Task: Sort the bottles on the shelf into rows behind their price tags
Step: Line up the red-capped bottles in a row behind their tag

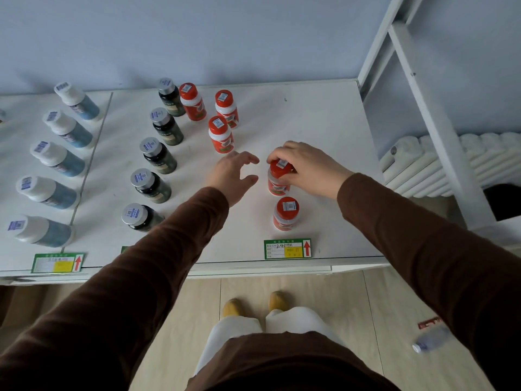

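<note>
- the right hand (306, 167) is clamped on the cap of a red bottle (277, 180), probably setting it behind the front red bottle (286, 213) to build the row above the right price tag (287, 248).
- the left hand (232, 176) hovers with fingers spread, empty, near three unsorted red bottles (221, 135).
- the white shelf (324, 131) meets a pale blue wall (225, 32); a radiator (451, 162) stands to the right.

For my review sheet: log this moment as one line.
right hand: grips red-capped bottle | left hand: open, empty | red row: two behind tag, three stray
</note>
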`<state>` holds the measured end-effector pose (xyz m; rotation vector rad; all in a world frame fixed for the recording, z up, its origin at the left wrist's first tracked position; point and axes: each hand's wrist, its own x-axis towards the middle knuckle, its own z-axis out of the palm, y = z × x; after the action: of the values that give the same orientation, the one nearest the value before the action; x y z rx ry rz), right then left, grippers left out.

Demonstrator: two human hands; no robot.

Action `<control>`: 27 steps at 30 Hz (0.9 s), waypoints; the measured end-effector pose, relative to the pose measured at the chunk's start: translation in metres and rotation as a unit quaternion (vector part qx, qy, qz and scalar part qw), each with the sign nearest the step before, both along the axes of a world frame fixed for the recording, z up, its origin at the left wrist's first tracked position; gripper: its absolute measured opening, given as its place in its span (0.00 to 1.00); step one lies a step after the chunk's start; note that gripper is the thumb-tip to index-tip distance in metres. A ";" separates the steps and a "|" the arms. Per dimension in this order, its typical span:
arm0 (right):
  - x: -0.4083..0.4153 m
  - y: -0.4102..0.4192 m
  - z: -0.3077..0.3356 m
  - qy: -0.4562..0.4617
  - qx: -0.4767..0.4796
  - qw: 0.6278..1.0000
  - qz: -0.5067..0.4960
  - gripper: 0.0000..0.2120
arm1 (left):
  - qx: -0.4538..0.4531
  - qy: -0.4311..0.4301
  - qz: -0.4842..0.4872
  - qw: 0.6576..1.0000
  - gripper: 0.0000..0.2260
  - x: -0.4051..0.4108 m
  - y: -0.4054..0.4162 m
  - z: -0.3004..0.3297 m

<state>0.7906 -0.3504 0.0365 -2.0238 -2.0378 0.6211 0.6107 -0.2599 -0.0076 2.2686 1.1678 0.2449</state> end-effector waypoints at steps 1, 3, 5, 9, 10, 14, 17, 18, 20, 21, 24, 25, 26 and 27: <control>0.001 0.000 0.000 -0.002 -0.003 1.000 0.005 0.19 | 0.008 0.006 0.001 1.000 0.15 -0.001 0.000 -0.001; 0.002 0.000 0.001 -0.002 -0.015 1.000 0.012 0.20 | 0.020 0.012 -0.001 1.000 0.15 -0.004 -0.001 -0.001; 0.004 0.001 0.005 0.001 -0.029 0.999 0.017 0.21 | 0.025 0.018 -0.001 1.000 0.15 -0.009 0.000 -0.001; -0.002 0.024 0.021 0.014 0.010 1.000 0.007 0.19 | 0.021 0.010 0.024 0.999 0.15 -0.025 0.007 0.000; -0.006 0.035 0.025 0.016 0.029 0.999 0.006 0.18 | 0.017 0.005 0.041 0.999 0.15 -0.029 0.012 0.000; -0.033 0.085 0.030 -0.004 0.073 0.997 0.035 0.20 | 0.002 -0.002 0.140 0.990 0.17 -0.041 0.034 -0.006; -0.052 0.118 0.025 -0.073 0.065 0.991 0.091 0.26 | -0.037 -0.040 0.212 0.976 0.24 -0.034 0.051 -0.011; -0.055 0.127 0.021 -0.098 0.054 0.988 0.108 0.27 | -0.056 -0.057 0.226 0.971 0.26 -0.029 0.056 -0.013; -0.059 0.139 0.016 -0.127 0.040 0.983 0.125 0.26 | -0.092 -0.094 0.238 0.962 0.27 -0.016 0.066 -0.018; -0.059 0.143 0.013 -0.131 0.040 0.983 0.125 0.26 | -0.101 -0.108 0.238 0.960 0.26 -0.010 0.069 -0.020; -0.055 0.148 0.007 -0.107 0.043 0.988 0.106 0.23 | -0.108 -0.134 0.239 0.956 0.24 -0.001 0.075 -0.025; -0.053 0.148 0.008 -0.087 0.036 0.991 0.097 0.21 | -0.105 -0.141 0.238 0.955 0.23 -0.001 0.075 -0.026; -0.051 0.148 0.009 -0.062 0.029 0.994 0.084 0.19 | -0.101 -0.155 0.234 0.954 0.22 -0.003 0.074 -0.025; -0.047 0.148 0.012 -0.033 0.026 0.997 0.071 0.18 | -0.100 -0.179 0.226 0.952 0.20 -0.006 0.073 -0.024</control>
<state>0.7432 -0.2025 0.0489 -1.9087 -2.2268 0.5265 0.6042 -0.1871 -0.0320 1.6696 1.4209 0.6530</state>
